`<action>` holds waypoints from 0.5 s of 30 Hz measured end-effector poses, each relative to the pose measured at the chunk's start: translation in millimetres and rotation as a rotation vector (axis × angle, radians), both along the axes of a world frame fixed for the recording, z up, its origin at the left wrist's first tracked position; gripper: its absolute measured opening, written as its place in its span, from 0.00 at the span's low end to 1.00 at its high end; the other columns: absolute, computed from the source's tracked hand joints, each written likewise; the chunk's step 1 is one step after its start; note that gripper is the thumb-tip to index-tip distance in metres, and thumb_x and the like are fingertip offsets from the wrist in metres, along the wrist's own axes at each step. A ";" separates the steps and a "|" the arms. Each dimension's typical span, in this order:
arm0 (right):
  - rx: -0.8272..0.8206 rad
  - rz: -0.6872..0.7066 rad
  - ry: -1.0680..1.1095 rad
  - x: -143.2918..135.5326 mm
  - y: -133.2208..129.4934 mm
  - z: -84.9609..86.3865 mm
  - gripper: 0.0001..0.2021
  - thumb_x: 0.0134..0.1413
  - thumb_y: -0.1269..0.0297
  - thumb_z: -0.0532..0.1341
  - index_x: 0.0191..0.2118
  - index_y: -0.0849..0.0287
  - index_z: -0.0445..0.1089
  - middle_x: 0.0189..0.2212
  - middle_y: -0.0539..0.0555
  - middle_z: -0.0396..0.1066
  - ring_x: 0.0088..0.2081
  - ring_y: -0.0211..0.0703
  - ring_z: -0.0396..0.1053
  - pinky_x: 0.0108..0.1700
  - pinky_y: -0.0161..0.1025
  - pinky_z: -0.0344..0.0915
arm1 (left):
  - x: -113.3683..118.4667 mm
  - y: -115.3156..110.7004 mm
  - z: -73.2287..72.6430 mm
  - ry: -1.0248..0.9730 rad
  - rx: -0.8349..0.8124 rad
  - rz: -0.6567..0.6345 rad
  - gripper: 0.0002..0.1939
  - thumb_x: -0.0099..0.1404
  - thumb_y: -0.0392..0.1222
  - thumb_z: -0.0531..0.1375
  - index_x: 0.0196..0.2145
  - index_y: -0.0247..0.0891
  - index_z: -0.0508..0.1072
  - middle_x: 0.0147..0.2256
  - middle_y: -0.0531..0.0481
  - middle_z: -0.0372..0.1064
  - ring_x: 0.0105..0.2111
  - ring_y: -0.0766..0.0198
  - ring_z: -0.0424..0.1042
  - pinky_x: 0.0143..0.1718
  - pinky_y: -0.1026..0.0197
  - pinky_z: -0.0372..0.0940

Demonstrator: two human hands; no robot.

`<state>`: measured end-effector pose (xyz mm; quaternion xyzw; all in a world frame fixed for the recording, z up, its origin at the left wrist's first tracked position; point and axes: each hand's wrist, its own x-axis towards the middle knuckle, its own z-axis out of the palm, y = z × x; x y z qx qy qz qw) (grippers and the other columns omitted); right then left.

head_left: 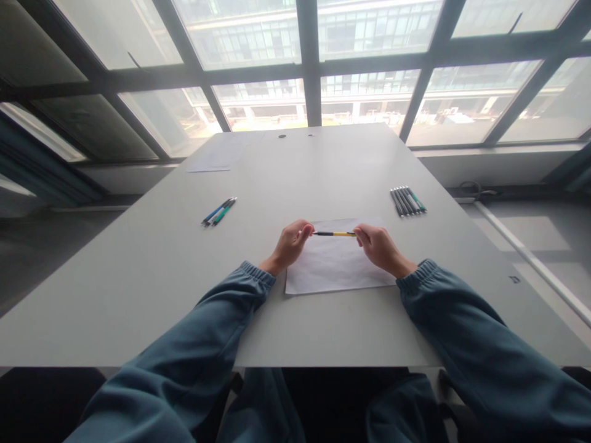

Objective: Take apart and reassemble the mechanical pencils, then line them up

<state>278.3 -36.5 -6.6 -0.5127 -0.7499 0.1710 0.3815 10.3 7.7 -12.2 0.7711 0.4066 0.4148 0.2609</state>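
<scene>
A yellow and black pen [336, 234] is held level between my two hands, just above a sheet of white paper [337, 264]. My left hand [294, 239] pinches its black end, with the thumb against the fingers. At the yellow end, my right hand [373, 241] has its fingers closed round the pen. Both ends of the pen are partly hidden by the fingers. The paper lies flat in front of me, under both hands.
Left on the white table [184, 295] lies a small group of pens [219, 211], blue and green among them. To the right several pens [408, 201] lie side by side in a row. More paper [215, 154] rests at the far left, near the windows.
</scene>
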 end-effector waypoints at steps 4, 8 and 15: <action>-0.009 0.003 0.003 0.4 -0.2 -0.9 0.20 0.70 0.55 0.50 0.24 0.55 0.58 0.19 0.49 0.62 0.22 0.39 0.58 0.31 0.37 0.53 | -1.2 0.0 -0.3 0.032 -0.064 -0.012 0.36 0.72 0.67 0.46 0.22 0.36 0.71 0.22 0.50 0.69 0.25 0.65 0.68 0.31 0.62 0.61; -0.010 0.014 0.004 0.6 -0.7 -1.3 0.20 0.70 0.55 0.50 0.24 0.55 0.58 0.19 0.49 0.62 0.23 0.39 0.58 0.31 0.37 0.53 | -1.3 -0.7 -2.2 0.081 -0.107 0.003 0.38 0.72 0.67 0.46 0.18 0.36 0.69 0.17 0.52 0.63 0.20 0.67 0.63 0.27 0.63 0.57; -0.014 0.013 -0.004 -0.5 -0.9 0.2 0.20 0.70 0.56 0.50 0.24 0.55 0.58 0.19 0.48 0.61 0.23 0.39 0.58 0.31 0.38 0.53 | -0.1 -2.2 0.9 0.064 -0.065 -0.072 0.33 0.73 0.63 0.51 0.22 0.35 0.73 0.20 0.51 0.69 0.23 0.66 0.67 0.29 0.64 0.61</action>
